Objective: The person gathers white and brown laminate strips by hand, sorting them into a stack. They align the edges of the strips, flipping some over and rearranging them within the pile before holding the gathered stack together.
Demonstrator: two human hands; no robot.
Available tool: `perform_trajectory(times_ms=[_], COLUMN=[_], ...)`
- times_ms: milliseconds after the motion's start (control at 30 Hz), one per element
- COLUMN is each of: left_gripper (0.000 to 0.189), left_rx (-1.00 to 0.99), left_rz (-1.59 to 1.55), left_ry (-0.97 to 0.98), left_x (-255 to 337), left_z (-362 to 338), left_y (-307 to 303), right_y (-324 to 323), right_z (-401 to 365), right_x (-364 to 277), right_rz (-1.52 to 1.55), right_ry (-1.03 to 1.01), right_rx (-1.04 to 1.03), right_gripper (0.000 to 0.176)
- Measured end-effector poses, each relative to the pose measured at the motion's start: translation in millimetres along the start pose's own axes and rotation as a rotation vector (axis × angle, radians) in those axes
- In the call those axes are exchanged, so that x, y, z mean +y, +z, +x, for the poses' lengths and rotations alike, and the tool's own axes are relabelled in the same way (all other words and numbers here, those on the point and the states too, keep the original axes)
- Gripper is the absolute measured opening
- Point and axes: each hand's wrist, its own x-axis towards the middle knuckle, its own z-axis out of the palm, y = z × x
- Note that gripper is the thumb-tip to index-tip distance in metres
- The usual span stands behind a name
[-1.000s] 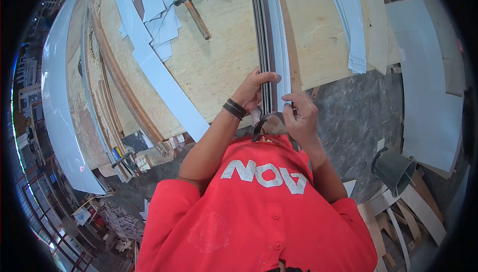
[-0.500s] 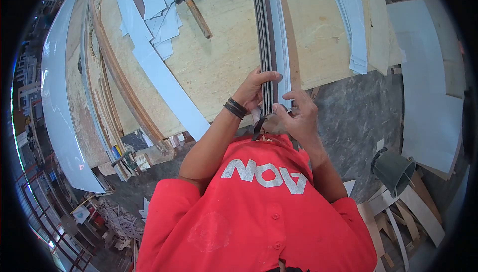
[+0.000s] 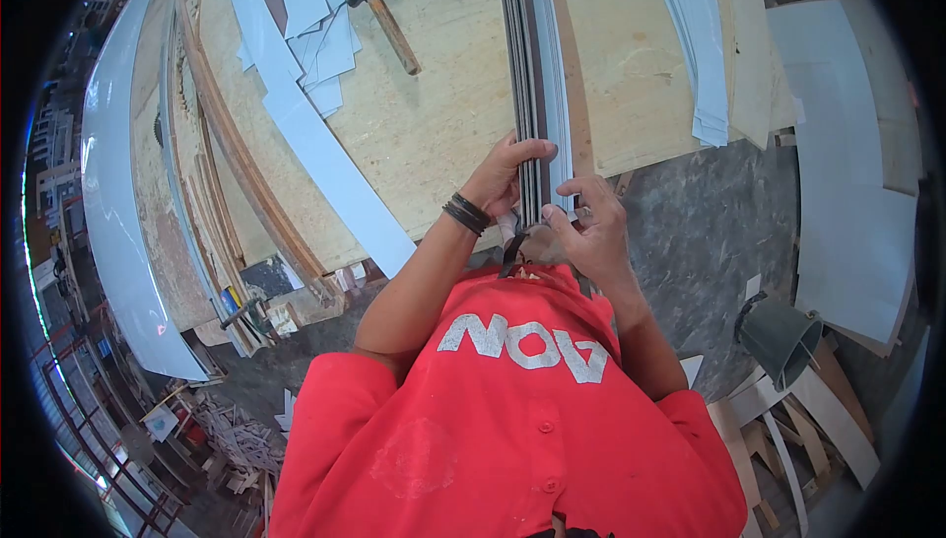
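Long thin strips, pale on one face, stand on edge in a bundle point(image 3: 522, 65) that runs away from me over the workbench. Around the near part of this bundle my left hand point(image 3: 500, 175) is closed, its thumb lying across the top edges. Just to the right, more white-faced strips point(image 3: 553, 75) lean along the bundle. My right hand point(image 3: 595, 225) is at their near end, with thumb and index finger apart and fingertips right at the strip edges. Its other fingers are curled and partly hidden.
A claw hammer point(image 3: 392, 31) lies on the plywood bench point(image 3: 443, 114) beside scattered white strips point(image 3: 325, 144). Another strip stack point(image 3: 690, 45) is at the right edge. Long wooden pieces point(image 3: 236, 154) lie left. A dark bucket point(image 3: 778, 336) and offcuts are on the floor, lower right.
My right hand has shifted slightly at the near end of the strips, and its fingers have moved a little. The left hand keeps its hold on the bundle.
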Motion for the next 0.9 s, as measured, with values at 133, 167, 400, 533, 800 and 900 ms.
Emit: perform_trajectory(times_ms=[133, 167, 400, 533, 800, 900], left_gripper=[0.021, 0.021, 0.022, 0.024, 0.029, 0.031], left_rx=[-0.014, -0.003, -0.024, 0.028, 0.025, 0.033], left_rz=[-0.019, -0.012, 0.032, 0.069, 0.107, 0.121], left_ry=[-0.018, -0.011, -0.003, 0.017, 0.011, 0.014], left_x=[0.9, 0.6, 4.1, 2.6, -7.8, -9.1], left_z=[-0.2, -0.4, -1.8, -0.8, 9.1, 10.8], left_y=[1.0, 2.3, 5.4, 6.6, -9.0, -10.2], right_y=[0.7, -0.2, -1.7, -2.0, -2.3, -3.7], right_z=[-1.2, -1.1, -1.4, -1.6, -0.3, -0.6], right_x=[1.0, 1.3, 3.2, 8.3, 11.4, 9.9], right_rz=[0.075, 0.059, 0.03, -0.02, -0.008, -0.005], right_ry=[0.065, 0.059, 0.108, 0.121, 0.207, 0.268], right_rx=[-0.007, -0.015, -0.029, -0.023, -0.028, -0.057], right_gripper=[0.025, 0.026, 0.031, 0.033, 0.034, 0.035])
